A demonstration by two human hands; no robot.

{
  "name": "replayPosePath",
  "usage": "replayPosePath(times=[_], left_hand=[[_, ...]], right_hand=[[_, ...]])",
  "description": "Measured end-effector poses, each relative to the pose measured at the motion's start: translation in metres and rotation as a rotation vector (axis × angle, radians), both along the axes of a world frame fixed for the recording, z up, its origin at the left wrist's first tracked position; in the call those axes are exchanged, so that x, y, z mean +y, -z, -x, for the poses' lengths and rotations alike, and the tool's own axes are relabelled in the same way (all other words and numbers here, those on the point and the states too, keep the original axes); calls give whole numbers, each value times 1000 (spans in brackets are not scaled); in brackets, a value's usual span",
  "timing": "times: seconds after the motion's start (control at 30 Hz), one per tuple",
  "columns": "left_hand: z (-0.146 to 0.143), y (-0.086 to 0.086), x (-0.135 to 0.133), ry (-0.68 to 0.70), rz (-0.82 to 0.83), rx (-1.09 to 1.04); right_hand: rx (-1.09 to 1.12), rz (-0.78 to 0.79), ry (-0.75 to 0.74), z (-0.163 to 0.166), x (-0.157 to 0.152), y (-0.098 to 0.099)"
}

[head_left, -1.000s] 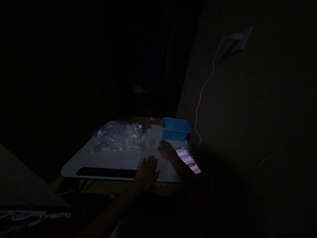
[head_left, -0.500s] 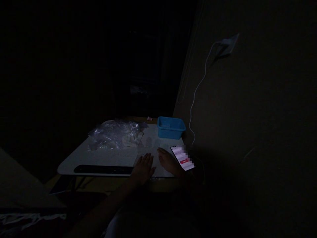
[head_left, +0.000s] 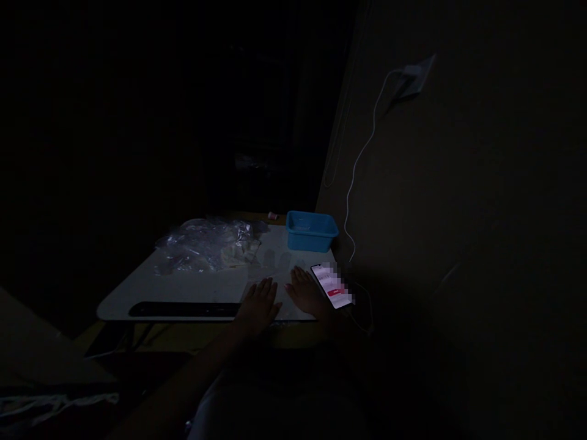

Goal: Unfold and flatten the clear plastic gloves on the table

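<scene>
The room is dark and only a small white table (head_left: 183,287) is lit. My left hand (head_left: 259,304) lies flat on the table near its front edge, fingers stretched out, holding nothing. My right hand (head_left: 303,289) lies flat beside it, fingers apart, empty, just left of a lit phone (head_left: 332,285) at the table's right edge. Both hands seem to rest on a thin clear sheet, which is hard to make out.
A blue plastic tub (head_left: 310,230) stands at the table's back right corner. A heap of clear plastic bags (head_left: 206,245) lies at the back left. A black strip (head_left: 183,308) runs along the front edge. A white cable (head_left: 355,177) hangs from a wall socket (head_left: 415,76).
My right hand has drawn back from further up the table to lie next to my left hand. The view has drifted, so everything sits slightly more to the left.
</scene>
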State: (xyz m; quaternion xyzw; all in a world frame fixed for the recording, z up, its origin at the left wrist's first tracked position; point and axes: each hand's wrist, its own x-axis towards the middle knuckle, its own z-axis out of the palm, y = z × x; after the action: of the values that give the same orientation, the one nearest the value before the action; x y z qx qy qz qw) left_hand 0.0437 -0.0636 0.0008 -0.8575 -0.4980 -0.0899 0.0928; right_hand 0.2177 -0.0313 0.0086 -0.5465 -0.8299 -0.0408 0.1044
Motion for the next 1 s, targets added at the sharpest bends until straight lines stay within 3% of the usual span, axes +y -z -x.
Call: replayPosePath(times=[0.33, 0.57, 0.73, 0.87, 1.0], left_hand=[[1, 2, 1, -12, 16, -9], [0, -3, -2, -21, 29, 11], [-1, -5, -3, -27, 10, 32], [-1, -1, -3, -17, -9, 4], [0, 2, -2, -18, -21, 3]], right_hand=[[28, -14, 123, 4, 28, 5], [50, 10, 132, 5, 40, -4], [88, -50, 27, 9, 21, -7], [62, 11, -100, 16, -4, -2], [43, 71, -31, 15, -11, -2]])
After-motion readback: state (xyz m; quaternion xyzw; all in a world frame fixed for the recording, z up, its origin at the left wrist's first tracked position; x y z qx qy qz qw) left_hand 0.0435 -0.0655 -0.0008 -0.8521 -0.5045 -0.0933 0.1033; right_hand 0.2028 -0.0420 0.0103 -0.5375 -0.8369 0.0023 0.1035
